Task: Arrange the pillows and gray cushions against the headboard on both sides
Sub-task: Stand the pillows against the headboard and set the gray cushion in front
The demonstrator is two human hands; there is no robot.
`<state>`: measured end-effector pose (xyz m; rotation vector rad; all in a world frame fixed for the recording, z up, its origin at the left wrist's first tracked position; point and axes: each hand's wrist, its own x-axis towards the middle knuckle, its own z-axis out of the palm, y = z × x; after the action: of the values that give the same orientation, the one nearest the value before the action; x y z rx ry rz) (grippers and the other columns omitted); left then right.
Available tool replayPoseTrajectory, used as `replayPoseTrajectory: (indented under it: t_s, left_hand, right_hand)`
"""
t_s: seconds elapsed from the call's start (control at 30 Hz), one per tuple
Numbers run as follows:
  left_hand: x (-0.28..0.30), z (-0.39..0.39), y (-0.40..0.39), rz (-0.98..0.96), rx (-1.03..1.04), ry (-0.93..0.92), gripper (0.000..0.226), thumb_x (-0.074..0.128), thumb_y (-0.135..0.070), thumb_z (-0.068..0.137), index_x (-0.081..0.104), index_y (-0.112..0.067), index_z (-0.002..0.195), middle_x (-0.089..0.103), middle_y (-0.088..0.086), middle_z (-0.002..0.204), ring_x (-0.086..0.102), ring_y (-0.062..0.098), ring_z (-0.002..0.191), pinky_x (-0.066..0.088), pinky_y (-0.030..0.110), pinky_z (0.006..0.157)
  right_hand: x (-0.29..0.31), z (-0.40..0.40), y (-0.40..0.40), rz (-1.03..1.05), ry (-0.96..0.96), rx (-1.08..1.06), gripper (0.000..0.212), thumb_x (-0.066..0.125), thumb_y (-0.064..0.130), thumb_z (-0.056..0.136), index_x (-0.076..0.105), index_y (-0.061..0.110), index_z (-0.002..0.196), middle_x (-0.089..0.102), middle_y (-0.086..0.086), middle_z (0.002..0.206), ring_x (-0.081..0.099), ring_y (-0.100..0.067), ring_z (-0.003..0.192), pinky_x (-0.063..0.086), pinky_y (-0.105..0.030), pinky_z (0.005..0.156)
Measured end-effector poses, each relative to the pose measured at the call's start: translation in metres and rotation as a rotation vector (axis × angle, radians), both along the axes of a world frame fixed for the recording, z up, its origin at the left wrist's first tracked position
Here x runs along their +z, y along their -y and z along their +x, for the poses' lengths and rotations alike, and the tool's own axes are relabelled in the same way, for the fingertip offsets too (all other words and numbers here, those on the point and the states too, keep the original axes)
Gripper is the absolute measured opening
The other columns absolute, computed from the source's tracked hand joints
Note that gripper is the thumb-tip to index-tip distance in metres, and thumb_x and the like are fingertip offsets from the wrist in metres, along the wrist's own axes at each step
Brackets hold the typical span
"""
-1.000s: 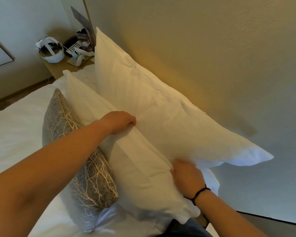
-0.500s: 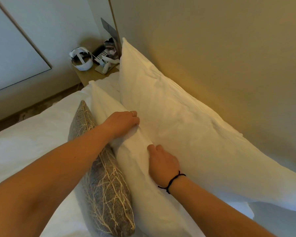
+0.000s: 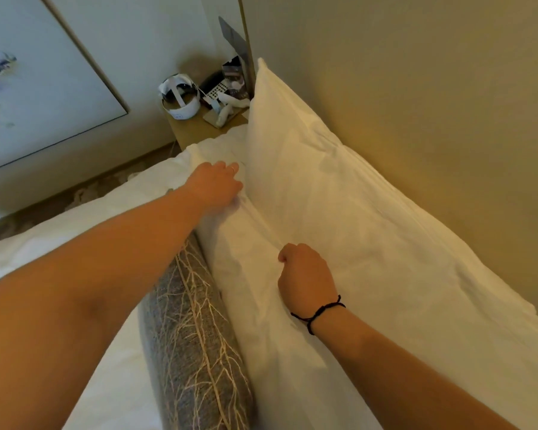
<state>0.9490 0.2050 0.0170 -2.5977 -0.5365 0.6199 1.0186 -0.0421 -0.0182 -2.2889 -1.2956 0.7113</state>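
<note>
Against the headboard (image 3: 416,88) stands the back pillow (image 3: 339,197), your left hand (image 3: 215,184) pinching the front pillow (image 3: 261,305), your right hand (image 3: 305,280) fisted on it, gray cushion (image 3: 193,336) leaning in front.

At upper left of the frame you see a framed painting (image 3: 38,85) on a pale wall; a wooden nightstand (image 3: 199,127) stands at upper centre, the beige headboard (image 3: 416,103) filling the right.

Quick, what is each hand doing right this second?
Left hand: fingers curled down on the top edge of the front pillow; a firm grip cannot be told.
Right hand: closed in a loose fist against the same pillow.
</note>
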Motion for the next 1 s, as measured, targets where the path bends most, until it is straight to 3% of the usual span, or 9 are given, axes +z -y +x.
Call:
replayPoseTrajectory:
  t_s: [0.2,0.37,0.43,0.5,0.57,0.63,0.7,0.83,1.0]
  left_hand:
    - [-0.004,0.023,-0.034,-0.056,0.340,0.176,0.027,0.032,-0.028,0.102,0.056,-0.018,0.109,0.036,-0.005,0.070,0.042,0.017,0.070,0.033,0.036,0.069]
    - [-0.032,0.041,-0.034,-0.069,0.409,0.419,0.028,0.034,-0.026,0.103,0.061,-0.018,0.103,0.056,0.001,0.088,0.056,0.024,0.086,0.037,0.037,0.073]
    - [-0.047,0.036,-0.031,-0.119,0.458,0.395,0.026,0.037,-0.026,0.102,0.059,-0.017,0.112,0.060,0.006,0.107,0.057,0.028,0.103,0.041,0.043,0.092]
    - [-0.061,0.028,-0.029,-0.145,0.513,0.302,0.035,0.037,-0.028,0.101,0.048,-0.019,0.132,0.054,0.010,0.131,0.045,0.033,0.127,0.021,0.053,0.115]
    - [-0.065,0.021,-0.026,-0.163,0.571,0.176,0.052,0.037,-0.031,0.099,0.029,-0.022,0.149,0.034,0.009,0.154,0.019,0.033,0.146,-0.002,0.056,0.119]
    - [-0.059,0.019,-0.024,-0.202,0.615,0.086,0.061,0.035,-0.035,0.098,0.017,-0.022,0.155,0.020,0.007,0.162,0.003,0.031,0.150,-0.010,0.058,0.118]
    - [-0.046,0.018,-0.021,-0.276,0.623,-0.003,0.058,0.036,-0.036,0.098,0.024,-0.021,0.153,0.024,0.006,0.160,0.004,0.032,0.150,-0.011,0.061,0.116]
    - [-0.023,0.008,0.009,-0.483,0.510,-0.092,0.040,0.036,-0.028,0.103,0.046,-0.022,0.141,0.043,0.003,0.149,0.030,0.028,0.140,0.001,0.058,0.118]
    - [0.005,-0.058,0.064,-0.656,0.328,0.333,0.038,0.037,-0.044,0.102,0.052,-0.031,0.135,0.047,-0.008,0.148,0.036,0.018,0.140,0.005,0.043,0.118]
  right_hand:
    - [-0.003,0.000,0.007,-0.044,0.022,0.033,0.037,0.039,-0.006,0.085,0.057,0.013,0.111,0.052,-0.005,0.103,0.045,-0.019,0.072,0.041,-0.029,0.065]
    - [-0.006,-0.004,0.000,-0.177,0.040,0.059,0.023,0.040,-0.007,0.086,0.046,0.015,0.083,0.045,-0.004,0.102,0.030,-0.011,0.055,0.025,-0.023,0.048]
    - [-0.009,-0.008,-0.001,-0.235,0.041,0.082,0.030,0.041,-0.005,0.088,0.032,0.018,0.070,0.044,-0.005,0.110,0.028,-0.010,0.053,0.023,-0.022,0.046]
    - [-0.012,-0.015,0.000,-0.268,0.012,0.098,0.028,0.042,-0.001,0.091,0.037,0.018,0.071,0.042,-0.006,0.119,0.032,-0.011,0.056,0.032,-0.023,0.053]
    - [-0.014,-0.023,0.002,-0.256,0.023,0.159,0.016,0.038,0.009,0.097,0.054,0.014,0.094,0.043,-0.008,0.124,0.049,-0.018,0.076,0.041,-0.026,0.067]
    - [-0.017,-0.029,0.008,-0.220,0.027,0.187,0.034,0.034,0.035,0.102,0.054,0.010,0.113,0.043,-0.013,0.132,0.054,-0.026,0.104,0.047,-0.031,0.085]
    - [-0.014,-0.033,0.013,-0.231,-0.018,0.136,0.063,0.027,0.059,0.097,0.052,0.007,0.123,0.037,-0.010,0.143,0.052,-0.025,0.116,0.043,-0.032,0.100]
    - [-0.005,-0.041,0.026,-0.245,-0.006,0.203,0.081,0.024,0.067,0.093,0.023,0.009,0.149,0.028,-0.012,0.154,0.037,-0.028,0.134,0.033,-0.036,0.111]
    - [0.018,-0.070,0.047,-0.005,0.048,0.252,0.071,0.032,0.064,0.094,0.032,0.016,0.146,0.039,-0.006,0.148,0.035,-0.022,0.136,0.030,-0.032,0.112]
